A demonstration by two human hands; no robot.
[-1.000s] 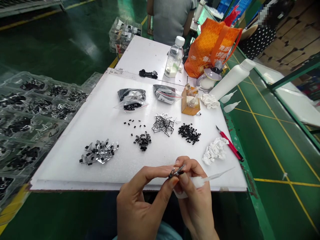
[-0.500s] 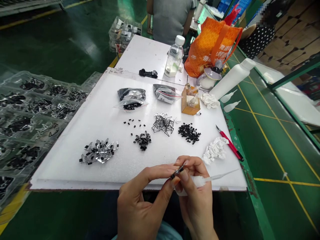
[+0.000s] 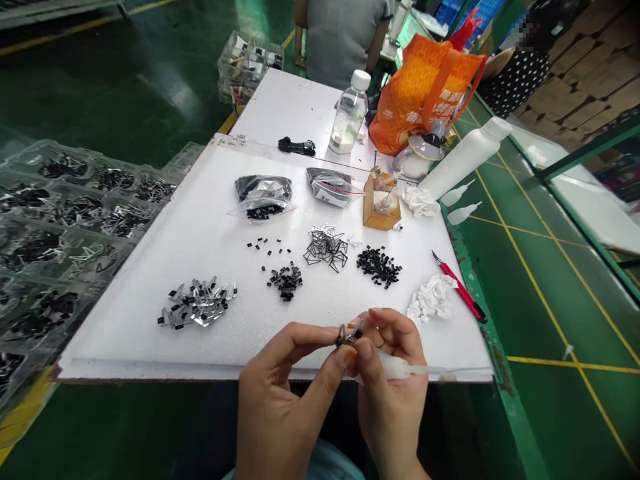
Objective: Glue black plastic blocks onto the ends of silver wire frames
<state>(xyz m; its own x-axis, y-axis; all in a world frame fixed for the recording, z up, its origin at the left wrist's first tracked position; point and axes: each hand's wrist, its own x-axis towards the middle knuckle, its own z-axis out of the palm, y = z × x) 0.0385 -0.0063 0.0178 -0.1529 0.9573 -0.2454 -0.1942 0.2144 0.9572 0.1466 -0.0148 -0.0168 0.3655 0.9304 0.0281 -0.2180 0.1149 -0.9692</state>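
— What's in the hands?
— A tiny black-and-metal part (image 3: 349,336), held just above the near edge of the foam board. The left hand (image 3: 280,390) pinches it narrowly between thumb and forefinger. The right hand (image 3: 393,383) closes in on it from the other side, with a plastic dropper (image 3: 400,366) tucked under its curled fingers.
— And around the part?
— On the foam board (image 3: 125,340), wire frames (image 3: 326,248) lie at 12 o'clock, black pieces (image 3: 379,267) at 1, and a mixed pile (image 3: 197,303) at 9. White scraps (image 3: 431,299) sit at 2, a red knife (image 3: 460,291) at 3.
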